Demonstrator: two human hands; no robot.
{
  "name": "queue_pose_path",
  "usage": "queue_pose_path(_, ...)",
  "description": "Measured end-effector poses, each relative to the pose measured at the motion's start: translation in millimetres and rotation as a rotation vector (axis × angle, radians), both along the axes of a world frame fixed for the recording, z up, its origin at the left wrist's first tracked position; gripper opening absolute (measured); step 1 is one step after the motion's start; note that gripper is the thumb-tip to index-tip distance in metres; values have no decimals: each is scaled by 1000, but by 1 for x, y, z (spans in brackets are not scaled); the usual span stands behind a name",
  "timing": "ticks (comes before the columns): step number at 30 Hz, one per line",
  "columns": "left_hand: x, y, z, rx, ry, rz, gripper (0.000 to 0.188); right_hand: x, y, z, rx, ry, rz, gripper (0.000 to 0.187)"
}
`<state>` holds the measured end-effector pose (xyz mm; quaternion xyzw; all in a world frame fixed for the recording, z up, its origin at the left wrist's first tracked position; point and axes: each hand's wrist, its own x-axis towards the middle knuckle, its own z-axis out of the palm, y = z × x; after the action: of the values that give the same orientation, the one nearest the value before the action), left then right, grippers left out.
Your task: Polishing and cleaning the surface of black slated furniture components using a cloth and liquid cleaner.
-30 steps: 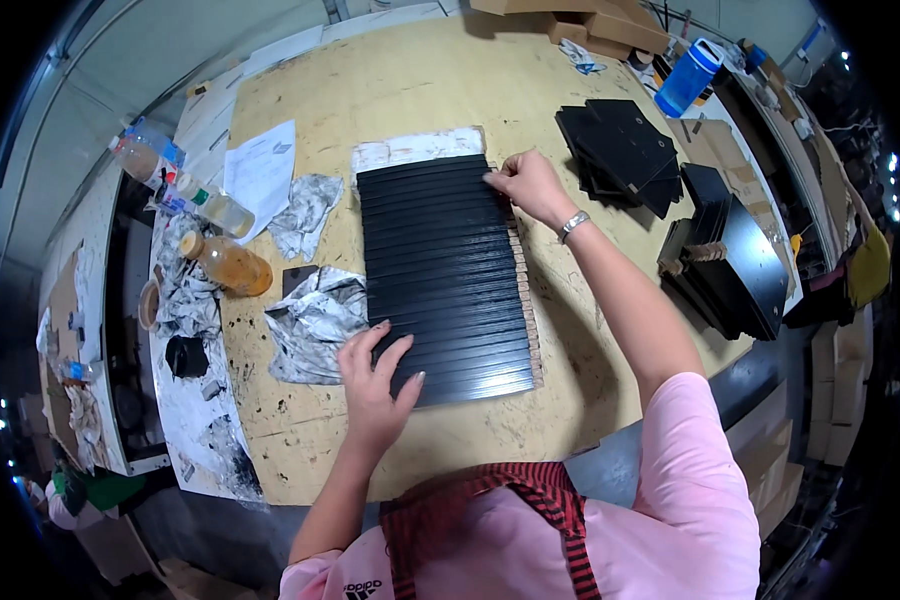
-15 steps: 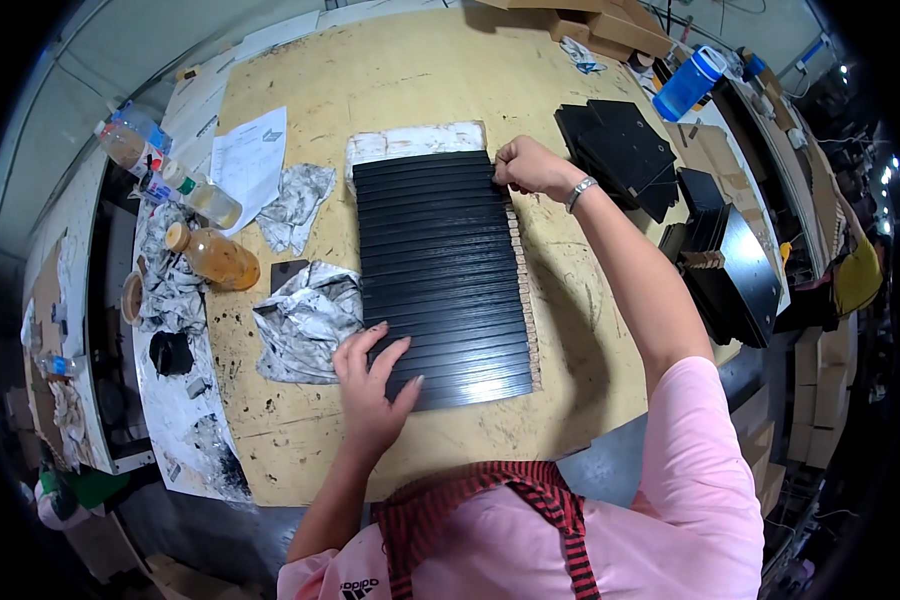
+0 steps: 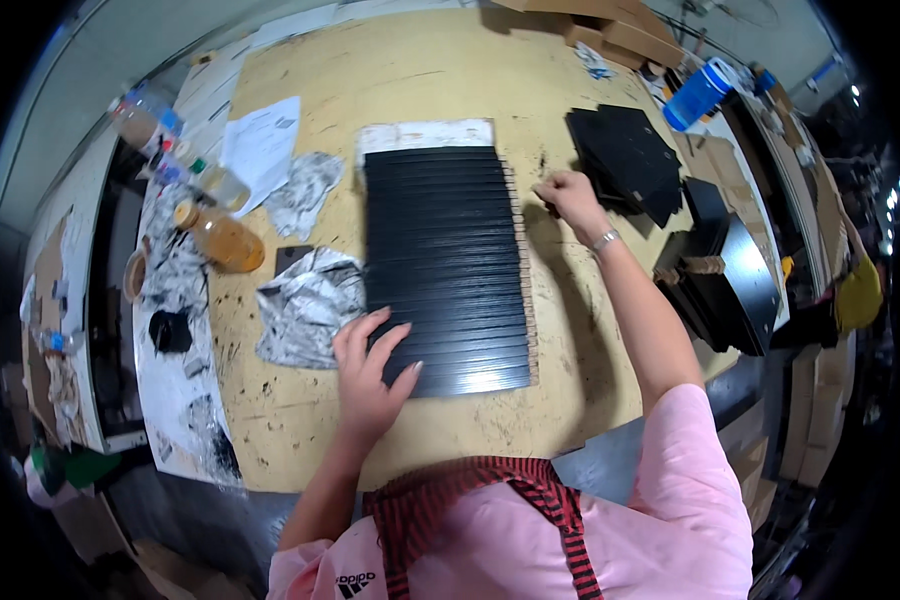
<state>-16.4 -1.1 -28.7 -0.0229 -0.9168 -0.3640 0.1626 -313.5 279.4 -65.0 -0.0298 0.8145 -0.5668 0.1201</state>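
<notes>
A row of narrow black boards [image 3: 445,260] lies side by side on the table, their raw brown ends showing along the right edge. Beneath the far end of the row, a white-painted board [image 3: 425,132] sticks out. My left hand [image 3: 368,375] rests with fingers spread on the near left corner of the row. Off the right side, apart from the boards, my right hand [image 3: 570,203] is closed, thumb and fingers pinched around something small and dark that I cannot make out. A smudged white rag [image 3: 312,305] lies just left of the row.
Black panels [image 3: 625,160] are piled at the far right, with a stack of black boards [image 3: 735,270] nearer. Several bottles, one with amber liquid [image 3: 228,240], line the left beside a paper sheet [image 3: 260,150]. A blue bottle [image 3: 697,95] and cardboard boxes [image 3: 625,30] stand at the back.
My right hand has moved away from the row's far right edge, to the right and slightly nearer. My left hand stays on the near left corner. The view has shifted slightly.
</notes>
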Motion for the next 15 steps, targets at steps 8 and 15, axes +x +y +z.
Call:
queue_pose_path(8,46,-64,-11,336,1,257,31,99,88,-40,145,59,-112,16)
queue_pose_path(15,117,-280,-66,111,-35,937,17,244,111,-68,46,-151,-239,30)
